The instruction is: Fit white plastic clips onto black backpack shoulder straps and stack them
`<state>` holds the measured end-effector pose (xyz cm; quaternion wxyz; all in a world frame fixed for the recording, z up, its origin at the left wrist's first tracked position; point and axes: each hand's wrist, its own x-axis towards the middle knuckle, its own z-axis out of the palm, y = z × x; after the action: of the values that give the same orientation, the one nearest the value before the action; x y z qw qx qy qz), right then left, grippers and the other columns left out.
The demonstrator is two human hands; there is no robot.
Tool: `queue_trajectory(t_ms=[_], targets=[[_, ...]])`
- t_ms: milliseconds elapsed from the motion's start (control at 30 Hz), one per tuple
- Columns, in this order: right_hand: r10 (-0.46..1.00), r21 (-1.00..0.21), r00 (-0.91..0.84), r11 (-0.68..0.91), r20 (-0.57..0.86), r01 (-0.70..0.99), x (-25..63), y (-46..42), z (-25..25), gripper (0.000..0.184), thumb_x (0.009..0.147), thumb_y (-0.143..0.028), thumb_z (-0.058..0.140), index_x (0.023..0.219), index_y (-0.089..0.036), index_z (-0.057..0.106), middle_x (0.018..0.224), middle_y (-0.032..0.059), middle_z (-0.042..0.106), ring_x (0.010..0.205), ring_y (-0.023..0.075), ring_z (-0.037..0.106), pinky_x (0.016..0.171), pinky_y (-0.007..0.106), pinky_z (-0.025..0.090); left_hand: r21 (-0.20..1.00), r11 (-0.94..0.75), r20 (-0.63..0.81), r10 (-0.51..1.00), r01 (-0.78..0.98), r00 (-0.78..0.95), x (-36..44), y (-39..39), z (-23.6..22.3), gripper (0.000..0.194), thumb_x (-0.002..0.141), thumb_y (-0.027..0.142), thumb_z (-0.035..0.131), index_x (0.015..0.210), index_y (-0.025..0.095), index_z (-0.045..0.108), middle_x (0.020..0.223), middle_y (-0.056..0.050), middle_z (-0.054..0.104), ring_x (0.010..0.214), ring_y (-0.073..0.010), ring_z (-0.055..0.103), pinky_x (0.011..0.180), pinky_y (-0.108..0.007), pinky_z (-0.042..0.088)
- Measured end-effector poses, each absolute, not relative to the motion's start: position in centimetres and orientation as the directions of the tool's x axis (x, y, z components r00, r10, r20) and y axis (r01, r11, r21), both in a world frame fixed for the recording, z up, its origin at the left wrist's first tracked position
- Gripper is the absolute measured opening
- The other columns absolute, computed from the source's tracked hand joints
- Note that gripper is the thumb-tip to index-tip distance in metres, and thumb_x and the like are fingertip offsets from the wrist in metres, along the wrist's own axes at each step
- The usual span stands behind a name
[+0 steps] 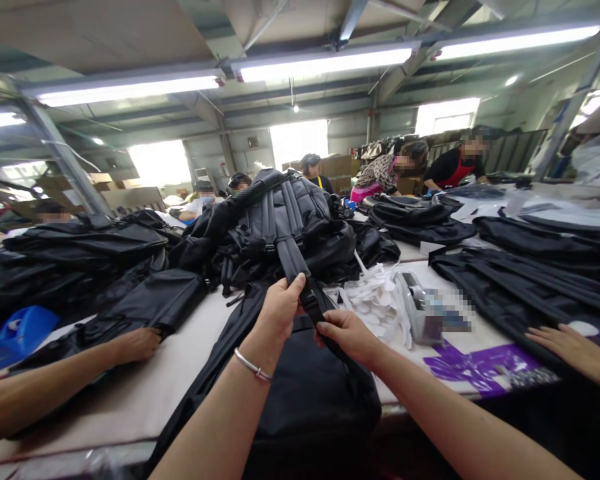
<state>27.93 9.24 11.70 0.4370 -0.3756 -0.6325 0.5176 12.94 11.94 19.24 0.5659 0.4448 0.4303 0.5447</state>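
A black backpack strap with a dark buckle runs between my hands. My left hand, with a silver bangle at its wrist, pinches the strap just above the buckle, thumb on top. Below the buckle, my right hand is closed on the lower webbing of the same strap. Under both hands a black backpack lies across the table's front edge, close to me. Its far side is partly covered by my hands. Right behind it rises a heap of black backpacks with padded straps and buckles.
White tags or foam pieces and a clear tape dispenser lie right of the backpack, near purple tape. Co-workers' hands rest on bags at left and right. A blue bin stands far left.
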Motion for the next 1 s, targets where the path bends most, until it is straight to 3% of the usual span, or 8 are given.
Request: queue_trajectory(t_ms=[133,267,367,500,700,800,900,1000], targets=[[0.887,-0.958,-0.420,0.263,0.195,0.111,28.1,8.9,11.6,0.020,0.079,-0.035,0.063,0.085,-0.017,0.070,0.077,-0.0004,0.069,0.072,0.0159,0.061,0.068,0.025,0.045,0.971,0.000,0.003,1.000,-0.241,0.010,12.2,10.6,19.0,0.031,0.078,0.047,0.067,0.078,0.016,0.059,0.058,0.002,0.057,0.046,-0.0098,0.051,0.043,-0.021,0.044],[0.839,-0.889,-0.505,0.374,0.203,0.265,28.2,9.0,11.1,0.011,0.076,-0.027,0.066,0.081,-0.020,0.072,0.070,-0.0039,0.067,0.065,0.0144,0.059,0.058,0.023,0.041,0.957,0.092,-0.103,0.994,-0.275,-0.024,10.8,8.5,18.4,0.028,0.082,0.042,0.062,0.076,0.014,0.060,0.060,-0.004,0.062,0.052,-0.0153,0.059,0.047,-0.025,0.049],[0.848,-0.737,-0.419,0.504,0.324,0.450,28.1,9.7,10.1,0.014,0.081,-0.022,0.060,0.084,-0.021,0.074,0.078,-0.0010,0.071,0.073,0.0161,0.063,0.066,0.024,0.044,0.916,0.217,-0.230,0.973,-0.337,0.003,9.8,6.1,17.5,0.027,0.083,0.037,0.061,0.082,0.011,0.066,0.076,-0.011,0.070,0.071,-0.0215,0.067,0.060,-0.029,0.055],[0.823,-0.508,-0.376,0.562,0.426,0.653,27.8,10.3,9.1,0.020,0.084,-0.017,0.055,0.090,-0.021,0.074,0.090,0.0043,0.073,0.085,0.0186,0.066,0.076,0.027,0.045,0.875,0.345,-0.352,0.935,-0.338,0.044,9.1,2.3,15.9,0.033,0.083,0.039,0.065,0.098,0.010,0.068,0.100,-0.015,0.071,0.092,-0.0248,0.067,0.074,-0.033,0.056],[0.763,-0.252,-0.482,0.614,0.430,0.748,27.1,10.2,8.4,0.016,0.086,-0.020,0.056,0.088,-0.021,0.072,0.085,0.0044,0.071,0.078,0.0187,0.063,0.072,0.028,0.041,0.691,0.580,-0.572,0.804,-0.432,0.164,8.8,-0.6,12.9,0.044,0.083,0.045,0.064,0.113,0.012,0.063,0.111,-0.018,0.068,0.100,-0.0314,0.066,0.067,-0.039,0.059],[0.747,-0.204,-0.509,0.628,0.428,0.751,27.1,10.3,8.1,0.014,0.085,-0.021,0.056,0.088,-0.020,0.070,0.084,0.0043,0.069,0.078,0.0191,0.062,0.071,0.029,0.039,0.652,0.614,-0.605,0.775,-0.446,0.182,8.8,-0.7,11.6,0.038,0.082,0.040,0.067,0.107,0.011,0.063,0.103,-0.016,0.070,0.089,-0.0274,0.069,0.067,-0.035,0.059],[0.754,-0.200,-0.505,0.619,0.420,0.759,27.2,10.4,8.0,0.014,0.086,-0.021,0.055,0.087,-0.020,0.069,0.085,0.0044,0.069,0.078,0.0187,0.062,0.071,0.030,0.038,0.702,0.557,-0.563,0.816,-0.444,0.133,9.1,-0.8,10.9,0.027,0.078,0.029,0.073,0.098,0.013,0.064,0.089,-0.009,0.069,0.076,-0.0189,0.069,0.062,-0.026,0.056],[0.765,-0.201,-0.507,0.612,0.398,0.765,27.3,10.5,8.2,0.014,0.087,-0.023,0.054,0.085,-0.019,0.067,0.085,0.0049,0.069,0.079,0.0191,0.062,0.071,0.030,0.037,0.747,0.506,-0.491,0.857,-0.432,0.155,9.4,-0.8,10.8,0.028,0.076,0.022,0.075,0.101,0.016,0.064,0.084,-0.003,0.067,0.072,-0.0134,0.066,0.059,-0.021,0.052]])
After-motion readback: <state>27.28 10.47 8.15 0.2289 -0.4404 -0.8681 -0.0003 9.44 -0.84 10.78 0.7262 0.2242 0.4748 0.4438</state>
